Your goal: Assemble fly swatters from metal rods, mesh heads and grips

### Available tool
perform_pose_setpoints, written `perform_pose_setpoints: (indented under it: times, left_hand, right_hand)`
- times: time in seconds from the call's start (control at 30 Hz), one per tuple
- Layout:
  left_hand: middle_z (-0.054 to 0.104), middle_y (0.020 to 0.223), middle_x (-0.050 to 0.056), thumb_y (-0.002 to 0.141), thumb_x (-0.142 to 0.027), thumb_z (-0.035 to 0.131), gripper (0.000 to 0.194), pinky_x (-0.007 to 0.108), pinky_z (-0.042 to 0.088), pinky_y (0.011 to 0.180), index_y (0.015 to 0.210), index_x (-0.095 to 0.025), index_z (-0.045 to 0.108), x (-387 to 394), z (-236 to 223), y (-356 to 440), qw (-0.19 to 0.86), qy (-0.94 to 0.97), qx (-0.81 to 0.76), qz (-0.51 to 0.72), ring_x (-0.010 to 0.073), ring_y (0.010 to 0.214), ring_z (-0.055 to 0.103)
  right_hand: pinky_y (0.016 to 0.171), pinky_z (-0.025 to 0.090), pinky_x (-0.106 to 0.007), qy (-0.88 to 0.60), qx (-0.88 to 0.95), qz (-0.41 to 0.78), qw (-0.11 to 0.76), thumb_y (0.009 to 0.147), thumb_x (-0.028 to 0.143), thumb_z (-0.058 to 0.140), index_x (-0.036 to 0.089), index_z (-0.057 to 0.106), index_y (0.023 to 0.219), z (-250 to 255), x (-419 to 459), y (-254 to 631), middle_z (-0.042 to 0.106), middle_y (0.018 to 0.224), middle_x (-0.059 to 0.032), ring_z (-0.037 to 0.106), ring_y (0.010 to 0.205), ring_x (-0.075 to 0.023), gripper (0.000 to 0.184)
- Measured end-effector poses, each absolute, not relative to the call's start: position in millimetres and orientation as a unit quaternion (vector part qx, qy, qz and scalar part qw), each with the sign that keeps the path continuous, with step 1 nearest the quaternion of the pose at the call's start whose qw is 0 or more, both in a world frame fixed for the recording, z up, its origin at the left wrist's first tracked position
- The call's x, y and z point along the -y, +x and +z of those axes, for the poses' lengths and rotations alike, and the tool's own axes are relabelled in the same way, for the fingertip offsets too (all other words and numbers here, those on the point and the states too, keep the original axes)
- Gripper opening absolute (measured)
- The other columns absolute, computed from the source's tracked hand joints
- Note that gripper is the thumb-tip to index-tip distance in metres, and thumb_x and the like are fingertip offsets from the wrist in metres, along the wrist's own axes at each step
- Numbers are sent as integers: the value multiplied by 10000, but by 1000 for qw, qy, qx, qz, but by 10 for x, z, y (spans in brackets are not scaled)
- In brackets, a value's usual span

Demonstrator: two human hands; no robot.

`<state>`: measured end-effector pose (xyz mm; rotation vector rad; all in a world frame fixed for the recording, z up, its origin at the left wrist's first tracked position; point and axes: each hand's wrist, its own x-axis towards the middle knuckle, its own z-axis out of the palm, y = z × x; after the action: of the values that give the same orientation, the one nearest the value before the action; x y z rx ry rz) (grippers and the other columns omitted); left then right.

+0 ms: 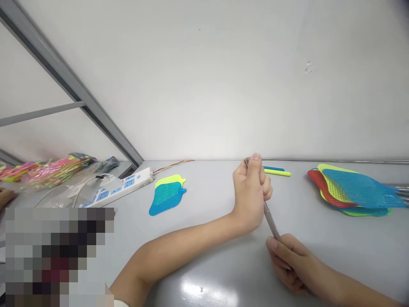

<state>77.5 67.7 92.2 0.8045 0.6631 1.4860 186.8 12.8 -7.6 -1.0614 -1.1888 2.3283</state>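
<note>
My left hand point(251, 192) is closed around the upper part of a thin steel rod point(271, 221), with its bent tip point(246, 162) showing above my thumb. My right hand point(289, 264) pinches the rod's lower part between thumb and fingers, and its lower end is hidden in that hand. Beyond my left hand lie a yellow and blue plastic strip point(277, 172). To the left lie two mesh fly swatter heads point(166, 197), blue over yellow. A pile of blue, yellow and red swatter heads point(351, 189) lies to the right.
A white power strip point(124, 185) with cables lies on the grey table point(204, 238) at left. Behind it are plastic bags of pink and yellow items point(47, 174). A co-worker's hand point(4, 198) shows at the left edge. Metal rods point(396, 189) lie under the pile. A white wall point(223, 76) stands behind.
</note>
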Motion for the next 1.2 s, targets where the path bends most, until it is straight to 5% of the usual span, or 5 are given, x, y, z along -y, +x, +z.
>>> perform_pose_setpoints:
  times: [1.2]
  left_hand:
    - [132, 450, -101, 843, -258, 441, 355, 138, 128, 292, 558, -200, 238, -591, 842, 738, 587, 365, -319, 649, 38, 358, 66]
  right_hand:
    - [305, 177, -159, -314, 493, 794, 167, 774, 587, 405, 181, 274, 499, 47, -188, 1865, 273, 359, 92, 224, 319, -22, 507]
